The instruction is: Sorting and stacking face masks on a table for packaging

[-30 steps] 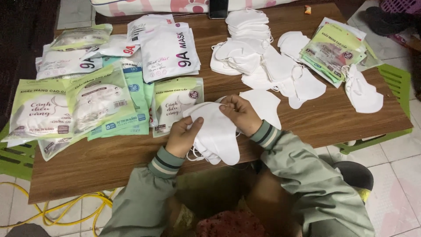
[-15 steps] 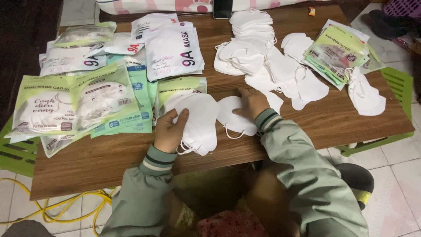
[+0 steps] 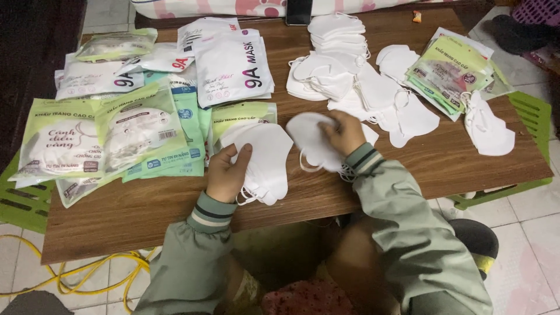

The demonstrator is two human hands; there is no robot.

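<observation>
Left hand (image 3: 228, 172) holds mask stack (image 3: 265, 160); right hand (image 3: 344, 133) presses single mask (image 3: 309, 137).

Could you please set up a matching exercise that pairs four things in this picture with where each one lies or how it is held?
Things:
1. left hand
2. right hand
3. yellow cable
4. tall stack of white masks

Places or states:
A. on the floor under the table's left end
B. at the far edge of the table
C. holds a bundle of white masks
D. rests on a single white mask

Pairs: 1-C, 2-D, 3-A, 4-B
</observation>
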